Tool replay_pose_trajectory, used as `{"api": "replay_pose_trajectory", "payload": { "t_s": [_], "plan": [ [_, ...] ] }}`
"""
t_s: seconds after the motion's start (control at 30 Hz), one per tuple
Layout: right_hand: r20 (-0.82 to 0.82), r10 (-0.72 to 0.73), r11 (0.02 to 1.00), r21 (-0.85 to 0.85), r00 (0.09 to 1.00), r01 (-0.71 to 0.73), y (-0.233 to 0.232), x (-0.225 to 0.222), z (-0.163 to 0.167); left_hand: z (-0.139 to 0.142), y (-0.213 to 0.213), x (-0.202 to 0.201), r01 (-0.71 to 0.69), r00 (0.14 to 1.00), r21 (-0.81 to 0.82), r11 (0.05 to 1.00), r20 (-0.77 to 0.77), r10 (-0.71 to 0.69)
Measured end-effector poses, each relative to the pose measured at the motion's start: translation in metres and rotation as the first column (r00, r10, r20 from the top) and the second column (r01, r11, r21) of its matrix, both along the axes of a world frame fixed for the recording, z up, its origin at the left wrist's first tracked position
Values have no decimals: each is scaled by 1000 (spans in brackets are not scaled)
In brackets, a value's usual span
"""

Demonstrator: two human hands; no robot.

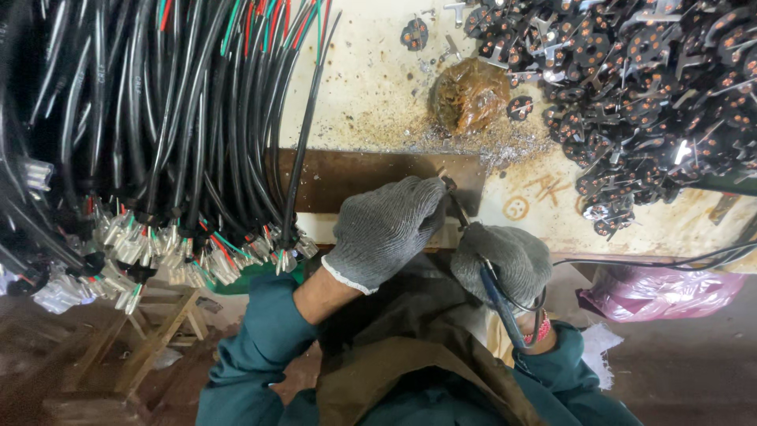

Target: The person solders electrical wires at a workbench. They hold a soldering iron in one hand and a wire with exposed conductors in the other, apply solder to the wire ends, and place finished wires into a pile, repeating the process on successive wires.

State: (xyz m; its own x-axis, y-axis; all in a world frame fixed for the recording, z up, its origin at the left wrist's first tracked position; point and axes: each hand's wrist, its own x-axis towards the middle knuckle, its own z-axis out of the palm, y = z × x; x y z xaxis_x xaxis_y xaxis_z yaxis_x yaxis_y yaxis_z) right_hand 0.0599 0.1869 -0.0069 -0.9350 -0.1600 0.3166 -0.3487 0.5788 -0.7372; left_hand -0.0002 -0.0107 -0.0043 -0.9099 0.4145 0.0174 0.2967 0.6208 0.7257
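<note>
Teal sleeves (260, 347) and a brown apron (410, 355) fill the foreground above a dirt floor, where a wooden stool frame (150, 339) stands at left. Both hands wear grey knit gloves. Right hand (505, 260) is closed around a blue-handled soldering iron (495, 296), tip toward the bench edge. Left hand (386, 229) is curled at a small part by that tip; what it pinches cannot be told. Beyond lies a rusty metal plate (347, 177) on the stained cream bench (371, 87), a brown flux lump (469, 96), black cables (158, 118) left, black plug inserts (639, 87) heaped right.
</note>
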Motion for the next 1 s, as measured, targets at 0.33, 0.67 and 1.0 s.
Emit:
{"api": "replay_pose_trajectory", "payload": {
  "t_s": [0.33, 0.67, 1.0],
  "plan": [
    [161, -70, 997, 40, 984, 64, 3, 6, 4, -2, 1, -4, 36, 999, 5, 999, -13, -36],
    [234, -89, 996, 42, 968, 81, 6, 10, 3, 2, -2, -10, 49, 999, 83, 995, 4, -49],
    [11, 5, 1000, 6, 1000, -5, -1, -9, 11, 2, -1, -11, 81, 996, 69, 994, 24, -83]
  ]
}}
